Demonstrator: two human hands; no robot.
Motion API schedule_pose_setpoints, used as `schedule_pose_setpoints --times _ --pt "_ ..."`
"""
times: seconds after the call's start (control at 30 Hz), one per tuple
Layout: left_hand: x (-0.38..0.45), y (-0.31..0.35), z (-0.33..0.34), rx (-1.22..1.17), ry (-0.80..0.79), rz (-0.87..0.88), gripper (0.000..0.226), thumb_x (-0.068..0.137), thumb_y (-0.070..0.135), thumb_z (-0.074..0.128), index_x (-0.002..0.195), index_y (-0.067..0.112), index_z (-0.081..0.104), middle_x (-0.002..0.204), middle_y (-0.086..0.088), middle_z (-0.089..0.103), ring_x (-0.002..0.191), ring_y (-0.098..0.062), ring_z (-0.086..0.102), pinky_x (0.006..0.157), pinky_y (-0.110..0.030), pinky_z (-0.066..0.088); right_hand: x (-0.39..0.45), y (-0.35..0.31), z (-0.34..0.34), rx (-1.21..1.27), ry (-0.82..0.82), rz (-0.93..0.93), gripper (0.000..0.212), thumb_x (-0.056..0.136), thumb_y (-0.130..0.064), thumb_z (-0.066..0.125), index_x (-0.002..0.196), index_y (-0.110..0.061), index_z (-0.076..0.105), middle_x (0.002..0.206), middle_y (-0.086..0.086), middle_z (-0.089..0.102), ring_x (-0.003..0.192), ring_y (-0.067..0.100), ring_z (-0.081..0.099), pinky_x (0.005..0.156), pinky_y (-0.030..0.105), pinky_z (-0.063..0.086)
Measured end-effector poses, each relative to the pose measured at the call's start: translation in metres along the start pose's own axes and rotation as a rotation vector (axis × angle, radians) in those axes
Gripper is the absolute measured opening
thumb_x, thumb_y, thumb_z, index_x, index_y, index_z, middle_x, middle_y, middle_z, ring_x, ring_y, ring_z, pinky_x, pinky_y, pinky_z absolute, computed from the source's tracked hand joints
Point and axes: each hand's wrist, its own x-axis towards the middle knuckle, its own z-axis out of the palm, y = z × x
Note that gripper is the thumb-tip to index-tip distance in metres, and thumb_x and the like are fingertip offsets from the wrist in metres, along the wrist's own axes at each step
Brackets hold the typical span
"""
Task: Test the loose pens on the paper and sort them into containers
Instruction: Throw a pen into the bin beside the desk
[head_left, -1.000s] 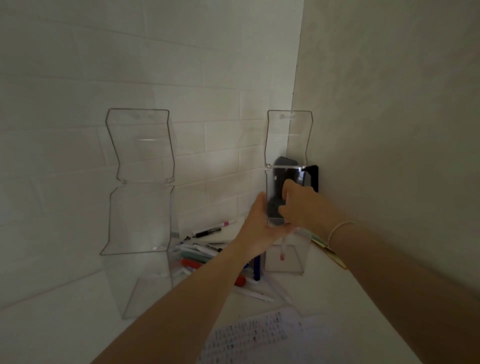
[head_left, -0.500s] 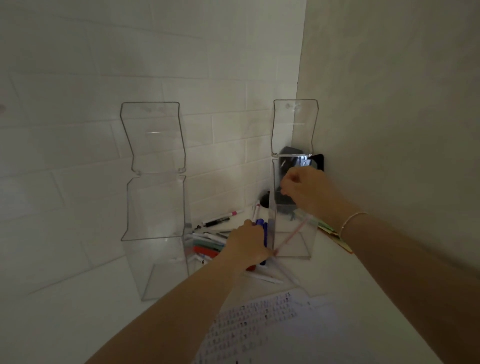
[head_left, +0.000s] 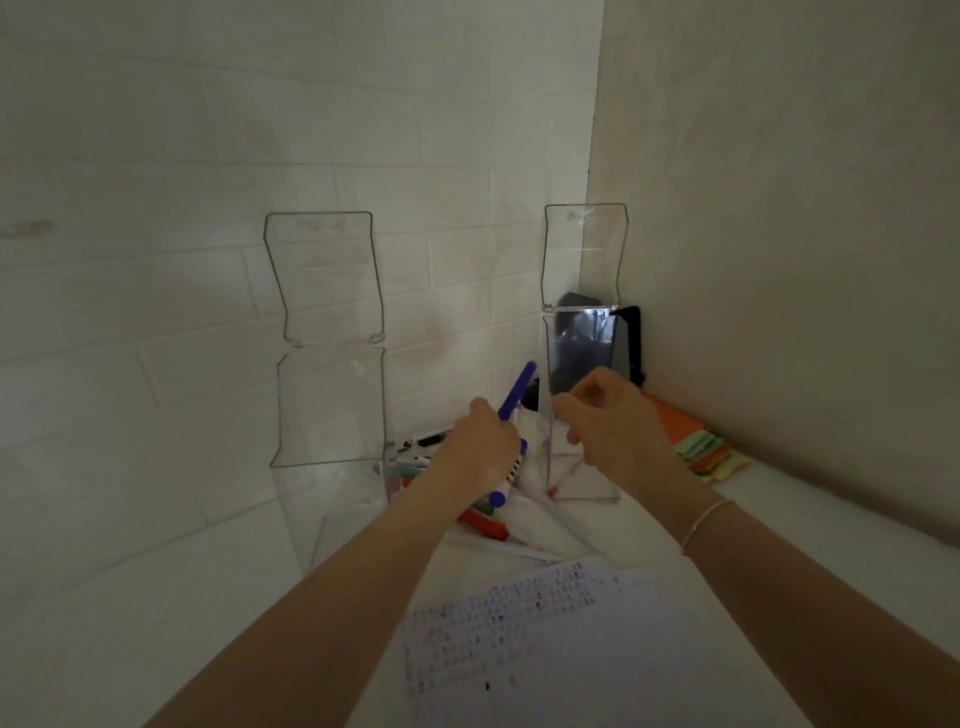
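— Pens (head_left: 483, 519) lie in a small pile on the white worktop (head_left: 156, 623), between two clear boxes. Where are the hands?

— Just above the pile. The left hand (head_left: 480, 457) has its fingers curled round a blue pen (head_left: 514, 397). That pen is long and thin and points up toward the wall.

— And the other one?

— The right hand (head_left: 615, 428) is at the front of the right box (head_left: 582, 364). Its fingers are bent, but I cannot tell if they pinch anything. A thin pink pen (head_left: 563, 478) leans inside that box, low down, just beside the hand.

— What are the boxes like?

— Tall, see-through and shiny, with lids flipped up against the brick wall. The left box (head_left: 330, 405) stands to the left of the pile.

— And the paper?

— The paper (head_left: 545, 634) is flat and white with rows of little marks. It lies near the person, under both arms.
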Motion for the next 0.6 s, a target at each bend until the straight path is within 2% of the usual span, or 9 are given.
schedule_pose_setpoints --times 0.07,0.1,0.17,0.27,0.3,0.37,0.47,0.53,0.6 --pt "-0.016 0.003 -0.013 -0.237 -0.108 0.085 0.013 0.097 0.020 0.037 0.091 0.011 0.044 0.082 -0.011 0.057 0.063 -0.018 0.046 0.064 -0.032 0.038 -0.004 -0.006 0.006 0.289 -0.182 0.276 0.043 0.076 -0.047 0.071 0.094 -0.014 0.050 0.074 0.008 0.057 0.052 0.016 0.048 0.046 0.026 0.041" --pt "-0.026 0.003 -0.019 -0.266 -0.169 0.141 0.016 0.096 0.020 0.036 0.083 0.015 0.044 0.074 -0.006 0.055 0.059 -0.015 0.044 0.062 -0.031 0.037 -0.006 -0.007 0.009 0.412 -0.240 0.342 0.046 0.072 -0.049 0.074 0.090 -0.014 0.050 0.067 0.005 0.053 0.047 0.014 0.044 0.044 0.024 0.037" --pt "-0.042 0.000 -0.025 -0.241 -0.253 0.241 0.021 0.095 0.019 0.035 0.077 0.018 0.045 0.066 0.000 0.050 0.057 -0.012 0.041 0.061 -0.030 0.035 -0.014 -0.007 0.013 0.530 -0.317 0.318 0.038 0.073 -0.043 0.075 0.070 -0.015 0.049 0.052 0.001 0.044 0.042 0.012 0.036 0.041 0.022 0.031" --pt "-0.060 -0.007 -0.033 -0.312 -0.310 0.262 0.028 0.096 0.023 0.037 0.080 0.009 0.055 0.067 -0.010 0.056 0.053 -0.010 0.043 0.056 -0.025 0.038 -0.024 -0.006 0.020 0.591 -0.395 0.191 0.035 0.084 -0.026 0.066 0.057 -0.011 0.049 0.048 0.007 0.041 0.038 0.013 0.032 0.036 0.021 0.028" --pt "-0.063 -0.011 -0.036 -0.380 -0.341 0.244 0.032 0.098 0.025 0.038 0.080 0.006 0.057 0.060 -0.010 0.053 0.045 -0.008 0.039 0.048 -0.020 0.034 -0.026 -0.009 0.019 0.616 -0.375 0.176 0.032 0.085 -0.021 0.064 0.059 -0.008 0.050 0.047 0.009 0.042 0.036 0.015 0.034 0.035 0.021 0.030" --pt "-0.066 -0.023 -0.043 -0.484 -0.373 0.172 0.043 0.099 0.033 0.037 0.074 0.005 0.059 0.043 0.000 0.035 0.034 -0.005 0.024 0.036 -0.016 0.021 -0.023 -0.013 0.009 0.727 -0.210 0.231 0.027 0.085 -0.014 0.061 0.062 -0.007 0.048 0.040 0.005 0.040 0.031 0.016 0.037 0.033 0.020 0.033" --pt "-0.067 -0.046 -0.043 -0.540 -0.356 -0.014 0.047 0.098 0.044 0.033 0.075 0.013 0.060 0.040 0.004 0.028 0.031 -0.005 0.020 0.035 -0.014 0.015 -0.020 -0.021 -0.014 0.758 0.019 0.252 0.027 0.088 -0.013 0.058 0.062 -0.011 0.049 0.041 -0.001 0.044 0.033 0.009 0.042 0.035 0.018 0.038" --pt "-0.069 -0.061 -0.037 -0.380 -0.336 -0.047 0.038 0.097 0.046 0.037 0.087 0.017 0.060 0.052 0.004 0.039 0.041 -0.007 0.032 0.039 -0.019 0.023 -0.029 -0.025 -0.014 0.677 0.018 0.236 0.022 0.091 -0.019 0.058 0.070 -0.012 0.053 0.056 0.001 0.055 0.047 0.011 0.053 0.044 0.023 0.048" --pt "-0.073 -0.075 -0.030 0.032 -0.336 0.114 0.025 0.094 0.041 0.046 0.101 0.019 0.057 0.074 0.005 0.048 0.064 -0.011 0.045 0.054 -0.022 0.032 -0.043 -0.024 0.000 0.624 -0.033 0.275 0.017 0.091 -0.021 0.058 0.080 -0.009 0.058 0.072 0.006 0.062 0.061 0.016 0.062 0.055 0.026 0.055"
